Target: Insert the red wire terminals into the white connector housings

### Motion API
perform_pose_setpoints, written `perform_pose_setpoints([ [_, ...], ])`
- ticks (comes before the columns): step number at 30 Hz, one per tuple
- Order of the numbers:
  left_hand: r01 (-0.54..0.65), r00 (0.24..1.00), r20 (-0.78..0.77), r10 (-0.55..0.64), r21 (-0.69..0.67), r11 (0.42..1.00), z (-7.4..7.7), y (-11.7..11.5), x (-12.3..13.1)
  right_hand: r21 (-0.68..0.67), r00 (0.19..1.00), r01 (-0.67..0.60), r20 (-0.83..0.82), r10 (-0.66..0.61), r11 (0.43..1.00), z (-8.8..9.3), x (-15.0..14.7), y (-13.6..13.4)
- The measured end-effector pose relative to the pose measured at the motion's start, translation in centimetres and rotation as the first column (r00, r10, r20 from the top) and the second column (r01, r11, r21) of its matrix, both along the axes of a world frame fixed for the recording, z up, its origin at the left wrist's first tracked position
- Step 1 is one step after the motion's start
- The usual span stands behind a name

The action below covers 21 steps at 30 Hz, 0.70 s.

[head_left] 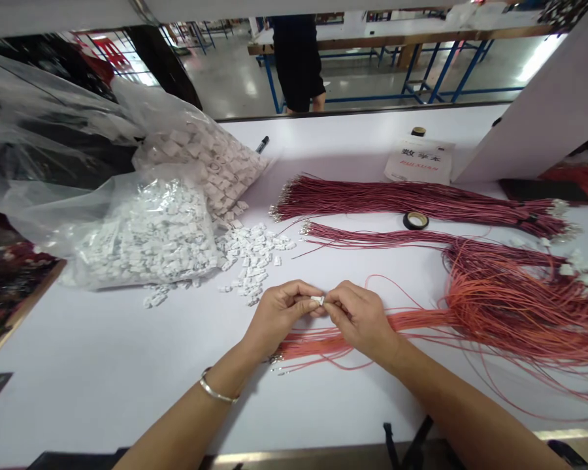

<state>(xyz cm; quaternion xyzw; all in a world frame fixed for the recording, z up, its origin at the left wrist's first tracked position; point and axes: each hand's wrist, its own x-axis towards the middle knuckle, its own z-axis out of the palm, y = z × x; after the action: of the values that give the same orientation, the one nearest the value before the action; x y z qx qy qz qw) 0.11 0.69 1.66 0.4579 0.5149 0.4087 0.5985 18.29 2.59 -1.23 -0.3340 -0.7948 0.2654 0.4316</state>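
Observation:
My left hand (280, 312) pinches a small white plastic connector (317, 300) at the centre of the white table (102, 365). My right hand (360, 316) is closed too, its fingertips meeting the connector from the right, apparently on a thin wire end that I cannot make out. Both hands hover over a bundle of light red wires (494, 313) lying across the table. A loose pile of white connectors (252, 258) lies just beyond my left hand. A silver bracelet (215, 390) circles my left wrist.
Clear plastic bags of white connectors (151, 228) sit at the left. Dark red wire bundles (411, 199) lie across the back right, with a black tape roll (415, 220), a printed booklet (420, 161) and a marker pen (262, 144). A person in black (298, 59) stands beyond the table.

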Motion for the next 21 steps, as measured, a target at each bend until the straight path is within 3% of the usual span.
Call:
perform_pose_setpoints([
  [9,-0.057,0.998,0.022,0.058,-0.008,0.998,-0.09,0.03,0.18,-0.014,0.996,0.074,0.049,-0.073,0.997,0.19,0.05,0.01],
  [21,-0.054,0.999,-0.002,0.054,-0.031,0.998,0.06,-0.27,0.79,0.021,0.995,0.048,0.085,-0.049,0.999,0.05,0.07,-0.04],
])
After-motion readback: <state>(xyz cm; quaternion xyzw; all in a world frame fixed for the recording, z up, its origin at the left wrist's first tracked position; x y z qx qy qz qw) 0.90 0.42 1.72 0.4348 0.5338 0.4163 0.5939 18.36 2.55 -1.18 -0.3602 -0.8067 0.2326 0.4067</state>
